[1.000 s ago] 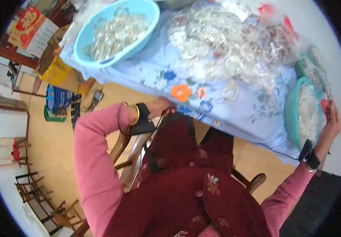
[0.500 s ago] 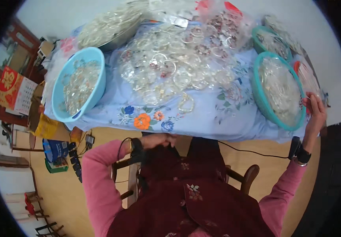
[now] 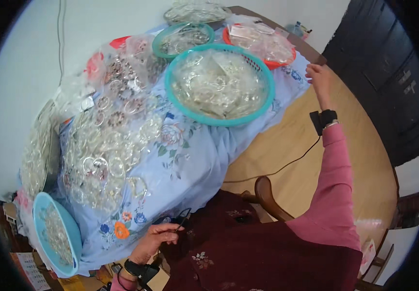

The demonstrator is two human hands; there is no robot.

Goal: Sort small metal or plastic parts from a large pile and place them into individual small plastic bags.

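Note:
My left hand (image 3: 157, 240) is low at the table's front edge, its fingers closed around a thin black cable (image 3: 185, 217). My right hand (image 3: 319, 80) is raised beside the table's right end, just past the red basket (image 3: 287, 61). Its fingers are curled inward, and whatever they may hold is too small to make out. The red basket is filled with clear plastic packets. Nearer to me, a large teal basket (image 3: 174, 103) holds clear packets of shiny pieces. Both wrists carry black straps with a small device.
Bagged bracelets (image 3: 98, 160) cover the left part of the floral blue tablecloth (image 3: 185, 167). A light-blue basin (image 3: 75, 237) stands at the near left, a smaller teal basket (image 3: 157, 47) behind. A chair arm (image 3: 267, 194) and a cable trailing from my right wrist lie below the table.
My view has swung right, so the baskets sit nearer the middle. My right hand has moved off the large teal basket's rim to beyond the red basket. My left hand now grips the cable.

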